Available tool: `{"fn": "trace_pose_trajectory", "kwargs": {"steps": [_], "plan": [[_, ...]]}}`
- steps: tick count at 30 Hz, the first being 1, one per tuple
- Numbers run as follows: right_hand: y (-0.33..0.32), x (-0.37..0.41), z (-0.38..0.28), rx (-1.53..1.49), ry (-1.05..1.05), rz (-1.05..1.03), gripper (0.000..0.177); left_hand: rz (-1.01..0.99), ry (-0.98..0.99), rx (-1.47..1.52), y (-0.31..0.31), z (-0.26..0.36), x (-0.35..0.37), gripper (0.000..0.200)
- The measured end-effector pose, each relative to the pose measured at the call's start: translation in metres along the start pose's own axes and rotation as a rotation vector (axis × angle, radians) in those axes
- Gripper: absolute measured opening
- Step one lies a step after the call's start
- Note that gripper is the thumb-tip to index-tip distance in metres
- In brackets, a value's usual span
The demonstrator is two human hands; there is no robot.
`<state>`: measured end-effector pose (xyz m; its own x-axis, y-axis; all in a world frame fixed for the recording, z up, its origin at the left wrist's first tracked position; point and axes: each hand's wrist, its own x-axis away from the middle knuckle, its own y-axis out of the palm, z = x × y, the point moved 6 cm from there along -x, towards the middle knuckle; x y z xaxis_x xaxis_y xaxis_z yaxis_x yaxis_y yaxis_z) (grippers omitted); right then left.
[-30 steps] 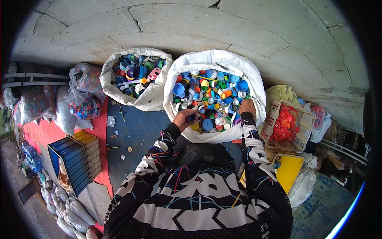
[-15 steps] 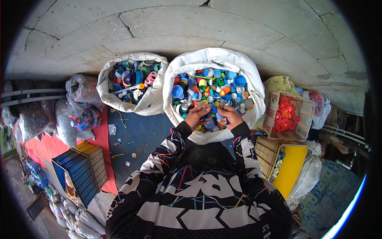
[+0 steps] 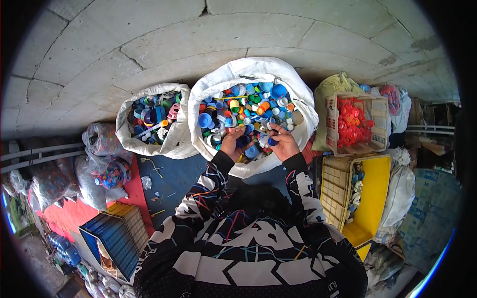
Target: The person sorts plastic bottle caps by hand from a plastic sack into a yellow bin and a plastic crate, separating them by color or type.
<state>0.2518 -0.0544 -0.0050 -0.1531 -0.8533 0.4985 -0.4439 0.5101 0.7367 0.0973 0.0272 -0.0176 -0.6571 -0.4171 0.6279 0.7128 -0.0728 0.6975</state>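
A large white sack (image 3: pixel 206 89), its rim rolled back, is full of mixed plastic caps (image 3: pixel 248 107) in blue, white, green, orange and red. My left hand (image 3: pixel 232 144) is over the near part of the caps, its fingers curled by dark blue caps; what it grips is too small to tell. To its right, my right hand (image 3: pixel 285 143) has a dark blue cap (image 3: pixel 273 141) at its fingertips. The two hands are apart.
A smaller white sack (image 3: pixel 129 144) of caps and plastic bits stands at the left. On the right are a crate (image 3: pixel 343 146) of red pieces (image 3: pixel 352 119) and a yellow crate (image 3: pixel 370 188). A blue crate (image 3: pixel 107 236) and filled clear bags (image 3: pixel 107 174) lie at the lower left.
My hands have moved apart from their close position over the caps. The view has shifted, so the sacks appear further left and more of the yellow crate shows.
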Motion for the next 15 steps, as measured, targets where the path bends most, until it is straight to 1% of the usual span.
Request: {"fn": "trace_pose_trajectory", "kwargs": {"steps": [1, 5, 8, 9, 11, 12, 13, 15], "plan": [[-0.002, 0.009, -0.002, -0.042, -0.009, -0.042, 0.034, -0.011, -0.022, -0.013, 0.01, -0.005, 0.005, 0.02], [-0.005, 0.064, -0.012, -0.15, -0.078, 0.079, 0.032, -0.081, -0.084, -0.077, 0.041, -0.048, 0.006, 0.023], [-0.048, 0.106, -0.017, -0.139, -0.214, 0.082, 0.031, -0.132, -0.142, -0.145, 0.076, -0.09, 0.013, 0.024], [-0.071, 0.121, -0.016, -0.114, -0.28, 0.11, 0.03, -0.157, -0.153, -0.164, 0.087, -0.107, 0.015, 0.025], [-0.096, 0.166, -0.023, 0.005, -0.365, 0.179, 0.029, -0.181, -0.192, -0.22, 0.109, -0.149, 0.018, 0.025], [-0.11, 0.192, -0.026, 0.06, -0.411, 0.222, 0.029, -0.194, -0.181, -0.296, 0.119, -0.172, 0.022, 0.025], [-0.126, 0.215, -0.026, 0.128, -0.412, 0.295, 0.025, -0.203, -0.186, -0.36, 0.129, -0.198, 0.026, 0.024], [-0.153, 0.268, -0.027, 0.323, -0.477, 0.403, 0.026, -0.263, -0.214, -0.463, 0.151, -0.257, 0.033, 0.023]]}}
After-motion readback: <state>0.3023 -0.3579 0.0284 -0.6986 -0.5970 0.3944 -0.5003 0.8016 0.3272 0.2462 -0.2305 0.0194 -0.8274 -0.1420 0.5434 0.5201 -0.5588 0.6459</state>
